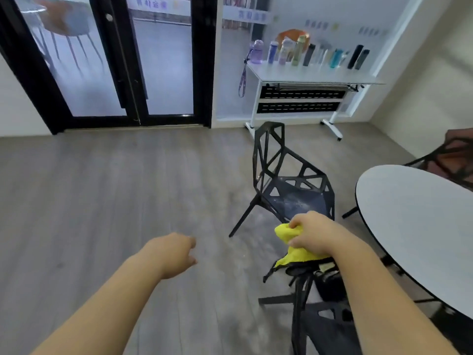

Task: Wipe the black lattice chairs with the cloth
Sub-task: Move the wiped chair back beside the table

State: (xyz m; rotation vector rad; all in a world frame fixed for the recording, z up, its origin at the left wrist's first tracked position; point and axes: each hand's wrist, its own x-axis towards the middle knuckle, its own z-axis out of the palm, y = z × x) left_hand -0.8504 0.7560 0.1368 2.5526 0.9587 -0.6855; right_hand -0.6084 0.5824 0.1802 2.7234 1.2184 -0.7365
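A black lattice chair (pixel 286 172) stands on the floor ahead of me, its seat dusted with pale specks. A second black lattice chair (pixel 309 303) is right below me, seen from above its backrest. My right hand (pixel 313 233) grips a bunched yellow cloth (pixel 294 248) on the top edge of that near backrest. My left hand (pixel 176 253) hangs in the air over the floor to the left, fingers loosely curled, holding nothing.
A round white table (pixel 419 226) with a black rim fills the right side, another dark chair (pixel 450 160) behind it. A white folding table (pixel 317 75) with several bottles stands against the far wall. Black-framed glass doors (pixel 122 60) are at the back left. Grey wood floor lies on the left.
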